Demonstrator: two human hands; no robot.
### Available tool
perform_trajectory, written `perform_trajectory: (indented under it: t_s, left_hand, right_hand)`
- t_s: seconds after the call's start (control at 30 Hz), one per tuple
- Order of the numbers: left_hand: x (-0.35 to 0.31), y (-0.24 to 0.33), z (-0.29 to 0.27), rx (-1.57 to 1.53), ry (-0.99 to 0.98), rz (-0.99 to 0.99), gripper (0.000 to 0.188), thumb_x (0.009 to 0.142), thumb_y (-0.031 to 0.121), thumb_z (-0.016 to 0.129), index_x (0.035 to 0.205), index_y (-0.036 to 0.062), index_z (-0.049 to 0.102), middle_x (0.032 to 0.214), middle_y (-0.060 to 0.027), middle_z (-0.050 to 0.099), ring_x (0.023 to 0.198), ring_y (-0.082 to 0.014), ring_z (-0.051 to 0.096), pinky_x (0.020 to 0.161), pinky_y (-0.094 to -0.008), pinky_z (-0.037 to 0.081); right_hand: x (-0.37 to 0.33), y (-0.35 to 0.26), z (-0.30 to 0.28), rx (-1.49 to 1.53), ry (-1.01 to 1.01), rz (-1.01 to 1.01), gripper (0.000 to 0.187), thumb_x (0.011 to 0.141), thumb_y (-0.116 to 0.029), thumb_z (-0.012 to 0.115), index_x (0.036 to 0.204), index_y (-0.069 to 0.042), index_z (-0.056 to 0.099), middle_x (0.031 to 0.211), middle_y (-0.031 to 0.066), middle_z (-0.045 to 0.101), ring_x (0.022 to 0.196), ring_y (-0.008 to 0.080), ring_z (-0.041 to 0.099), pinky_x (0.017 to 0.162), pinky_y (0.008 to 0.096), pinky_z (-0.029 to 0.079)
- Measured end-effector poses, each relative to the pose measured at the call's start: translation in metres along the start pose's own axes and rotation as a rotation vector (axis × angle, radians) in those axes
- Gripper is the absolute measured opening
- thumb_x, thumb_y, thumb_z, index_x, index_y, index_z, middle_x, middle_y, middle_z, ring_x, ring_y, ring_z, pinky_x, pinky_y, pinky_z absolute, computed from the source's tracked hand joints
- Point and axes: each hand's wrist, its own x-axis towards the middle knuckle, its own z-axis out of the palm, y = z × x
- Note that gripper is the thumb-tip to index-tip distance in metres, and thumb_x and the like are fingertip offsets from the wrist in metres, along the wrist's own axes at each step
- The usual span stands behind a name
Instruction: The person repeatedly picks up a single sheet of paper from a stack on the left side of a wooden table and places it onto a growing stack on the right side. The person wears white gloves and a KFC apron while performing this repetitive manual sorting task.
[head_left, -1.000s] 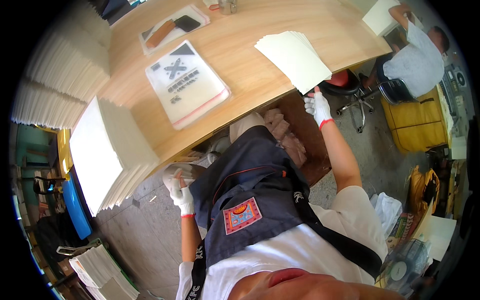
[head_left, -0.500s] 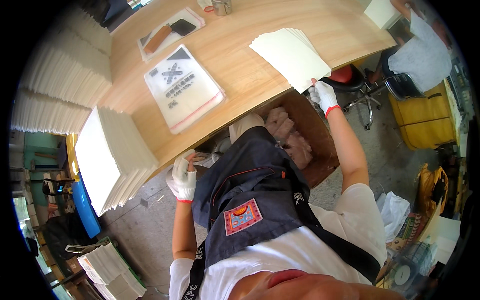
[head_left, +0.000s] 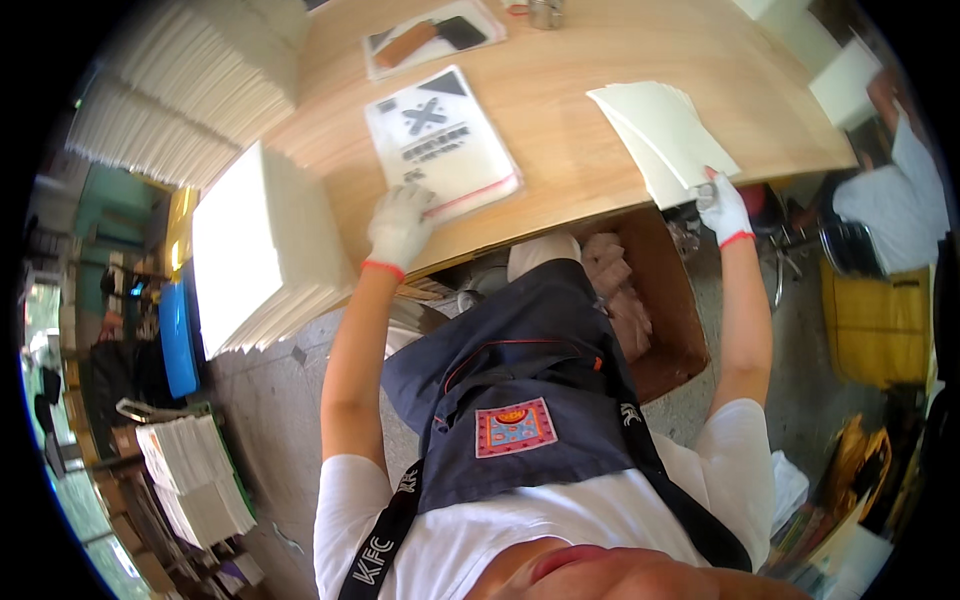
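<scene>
My right hand (head_left: 722, 207), in a white glove with bare fingertips and a red cuff, pinches the near right corner of a white sheet (head_left: 690, 140) from a small fanned pile. The sheets lie on the wooden table, their near end at its front edge. My left hand (head_left: 402, 225), gloved the same way and blurred, reaches over the near left corner of a stack of clear plastic bags (head_left: 450, 150) with dark print and a red stripe. Its fingers look stretched out on the bags; whether they touch is hard to tell.
Tall stacks of white sheets (head_left: 265, 260) stand at the table's left. Farther back, a brown and black handled tool (head_left: 430, 40) lies on more bags, near a metal cup (head_left: 546, 12). Below the table edge is an open brown box (head_left: 665, 300). A person (head_left: 890, 210) sits at right.
My left hand has risen from beside the table edge onto the bag stack. The right hand still grips at the sheets, whose fan has shifted. The whole view has moved.
</scene>
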Motion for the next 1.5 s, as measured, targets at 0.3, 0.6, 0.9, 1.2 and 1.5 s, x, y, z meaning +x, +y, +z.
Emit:
perform_trajectory:
  t_s: [0.3, 0.6, 0.9, 1.2, 1.5]
  left_hand:
    - [0.014, -0.016, 0.010, 0.086, -0.031, -0.172, 0.028, 0.073, 0.007, 0.054, 0.099, 0.0188, 0.056, 0.102, -0.0013, 0.057, 0.096, -0.0238, 0.055, 0.075, -0.0378, 0.048]
    - [0.007, -0.027, 0.020, -0.142, 0.135, -0.259, 0.027, 0.070, 0.002, 0.052, 0.091, 0.0170, 0.059, 0.095, -0.0019, 0.058, 0.089, -0.0239, 0.055, 0.074, -0.0354, 0.047]
    - [0.008, -0.005, -0.008, -0.638, 0.169, -0.243, 0.030, 0.072, -0.003, 0.048, 0.094, 0.0137, 0.059, 0.077, -0.0048, 0.059, 0.068, -0.0211, 0.058, 0.060, -0.0309, 0.046]
    - [-0.025, 0.045, 0.032, -0.878, 0.524, -0.244, 0.048, 0.081, -0.002, 0.053, 0.126, 0.0080, 0.041, 0.082, -0.0047, 0.059, 0.072, -0.0131, 0.058, 0.065, -0.0260, 0.048]
    - [-0.018, 0.114, 0.107, -2.287, 0.340, -0.496, 0.050, 0.088, 0.004, 0.051, 0.133, 0.0019, 0.031, 0.119, -0.0158, 0.050, 0.106, -0.0220, 0.053, 0.084, -0.0322, 0.049]
  right_hand:
    - [-0.083, 0.034, 0.064, 0.168, -0.151, -0.092, 0.032, 0.085, -0.011, 0.053, 0.115, -0.001, 0.049, 0.103, 0.0124, 0.059, 0.085, 0.0229, 0.062, 0.071, 0.0345, 0.054]
    - [-0.159, 0.127, 0.080, 0.047, -0.542, 0.273, 0.049, 0.081, -0.007, 0.052, 0.127, 0.002, 0.039, 0.119, 0.0155, 0.053, 0.106, 0.0246, 0.056, 0.089, 0.0348, 0.048]
    - [-0.169, 0.179, 0.081, 0.344, -0.384, 0.251, 0.038, 0.088, -0.008, 0.050, 0.126, -0.003, 0.043, 0.119, 0.0110, 0.054, 0.102, 0.0207, 0.058, 0.083, 0.0317, 0.051]
    - [-0.208, 0.173, 0.119, 0.175, -0.246, 0.149, 0.027, 0.092, -0.016, 0.048, 0.117, -0.006, 0.047, 0.094, 0.0016, 0.057, 0.061, 0.0050, 0.052, 0.041, 0.0173, 0.039]
    - [-0.250, 0.155, 0.117, -0.101, -0.451, 0.112, 0.028, 0.094, -0.024, 0.048, 0.116, -0.006, 0.046, 0.084, 0.0021, 0.057, 0.052, 0.0049, 0.044, 0.043, 0.0204, 0.033]
